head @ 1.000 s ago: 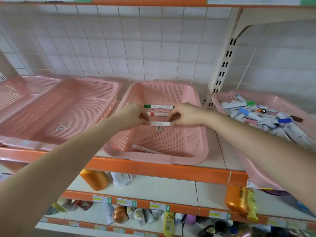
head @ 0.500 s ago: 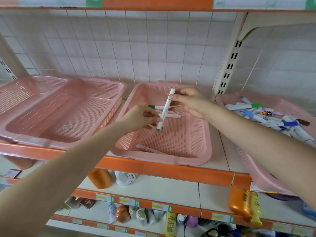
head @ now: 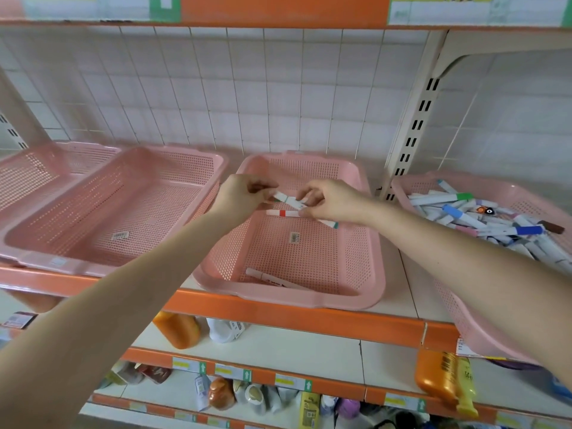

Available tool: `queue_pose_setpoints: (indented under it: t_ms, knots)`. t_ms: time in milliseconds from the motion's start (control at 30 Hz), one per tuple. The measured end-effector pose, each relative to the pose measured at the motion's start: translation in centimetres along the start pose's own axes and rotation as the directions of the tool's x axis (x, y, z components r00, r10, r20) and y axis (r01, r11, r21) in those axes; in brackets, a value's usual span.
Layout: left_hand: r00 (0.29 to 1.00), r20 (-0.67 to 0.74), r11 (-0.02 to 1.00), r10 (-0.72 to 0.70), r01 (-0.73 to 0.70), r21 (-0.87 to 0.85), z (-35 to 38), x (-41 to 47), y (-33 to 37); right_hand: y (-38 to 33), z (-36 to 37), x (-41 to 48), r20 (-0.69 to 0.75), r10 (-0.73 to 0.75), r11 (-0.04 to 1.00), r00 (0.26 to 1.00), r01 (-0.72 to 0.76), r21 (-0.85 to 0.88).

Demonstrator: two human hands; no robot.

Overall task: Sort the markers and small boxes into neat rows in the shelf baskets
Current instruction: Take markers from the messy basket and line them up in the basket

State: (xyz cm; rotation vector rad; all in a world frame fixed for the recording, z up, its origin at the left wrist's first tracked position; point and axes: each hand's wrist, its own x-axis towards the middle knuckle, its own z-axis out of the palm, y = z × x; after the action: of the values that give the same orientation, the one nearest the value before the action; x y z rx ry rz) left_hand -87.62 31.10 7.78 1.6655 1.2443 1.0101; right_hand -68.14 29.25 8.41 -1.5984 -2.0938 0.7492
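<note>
Both hands hold one white marker with a green band [head: 286, 199] over the back of the middle pink basket [head: 376, 274]. My left hand [head: 241, 196] pinches its left end and my right hand [head: 331, 202] pinches its right end. Just below it a white marker with a red band [head: 281, 213] lies crosswise on the basket floor. A green-tipped marker [head: 332, 224] pokes out from under my right hand. Another white marker [head: 272, 278] lies aslant near the basket's front wall.
The right pink basket [head: 464, 320] holds a loose pile of several markers [head: 483, 218]. Two pink baskets [head: 123, 212] [head: 37, 168] stand to the left, holding no markers. A slotted shelf upright [head: 411, 131] rises between middle and right baskets. Bottles stand on the lower shelves.
The marker that my right hand held tilted upward half a second ago now lies nearly level between both hands, lower and closer to the red-banded marker.
</note>
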Motion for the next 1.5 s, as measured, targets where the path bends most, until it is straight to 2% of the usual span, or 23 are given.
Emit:
queue_pose_setpoints:
  t_ms: [33,100,200,300,433,533,667,733,800,933,1000,1067,1167,1267,1333,1367,1500]
  knots:
    - [1.000,-0.018,0.998,0.017,-0.016,0.052,-0.3,0.4,-0.2,0.4,0.0,0.2,0.003,0.010,0.999,1.000,-0.010,-0.033]
    - [0.997,-0.001,0.955,0.071,-0.067,0.288,-0.7,1.2,-0.6,1.3,-0.2,0.8,-0.029,0.028,0.996,0.999,-0.031,-0.087]
    - [0.980,0.167,0.735,0.104,-0.189,0.651,-0.6,2.3,-0.9,2.2,-0.6,2.3,-0.054,0.024,0.976,0.998,-0.036,-0.217]
    - [0.974,0.226,0.560,0.028,-0.202,0.804,0.0,4.2,-0.8,2.7,-0.4,4.0,-0.029,0.045,0.956,0.999,-0.051,-0.290]
    - [0.978,0.201,0.475,-0.051,-0.153,0.867,1.1,6.4,-0.9,4.0,0.1,5.4,-0.034,0.093,0.921,0.995,-0.099,-0.377]
    - [0.960,0.242,0.435,-0.139,-0.161,0.886,2.2,7.3,-1.7,4.3,-0.8,4.9,-0.089,0.040,0.924,0.995,-0.070,-0.375]
    - [0.939,0.273,0.423,-0.210,-0.165,0.891,2.5,8.7,-3.1,4.5,-3.4,3.0,-0.152,-0.091,0.952,0.984,0.041,-0.305]
    - [0.935,0.281,0.431,-0.217,-0.166,0.887,2.8,9.1,-3.1,5.2,-4.5,2.0,-0.240,-0.143,0.955,0.960,0.070,-0.288]
    - [0.944,0.290,0.477,-0.155,-0.186,0.859,3.6,9.1,-1.7,6.2,-5.5,1.0,-0.354,-0.178,0.957,0.918,0.078,-0.280]
    - [0.942,0.292,0.573,0.165,-0.332,0.749,7.5,8.6,3.1,8.5,-7.9,-2.0,-0.469,-0.240,0.931,0.850,0.065,-0.360]
    - [0.896,0.322,0.682,0.307,-0.443,0.582,10.7,7.6,5.7,9.7,-9.9,-4.4,-0.500,-0.176,0.938,0.848,-0.009,-0.346]
    - [0.841,0.379,0.722,0.385,-0.531,0.443,14.2,6.3,8.0,11.1,-11.9,-7.4,-0.532,-0.068,0.938,0.844,-0.127,-0.322]
    - [0.736,0.500,0.658,0.456,-0.657,0.368,19.3,4.6,9.9,13.5,-14.1,-12.2,-0.501,0.039,0.904,0.865,-0.244,-0.351]
    - [0.651,0.603,0.602,0.461,-0.729,0.326,23.2,3.2,10.5,15.9,-15.5,-16.7,-0.383,0.200,0.866,0.902,-0.345,-0.362]
    - [0.637,0.638,0.547,0.434,-0.748,0.375,25.1,2.8,10.8,17.1,-15.8,-18.7,-0.306,0.274,0.864,0.912,-0.373,-0.338]
    - [0.652,0.637,0.519,0.411,-0.742,0.425,25.8,2.8,10.8,17.6,-15.8,-19.5,-0.280,0.288,0.858,0.916,-0.376,-0.349]
    - [0.685,0.674,0.547,0.277,-0.689,0.475,27.7,3.3,10.4,18.7,-15.3,-21.1,-0.242,0.297,0.824,0.924,-0.376,-0.423]
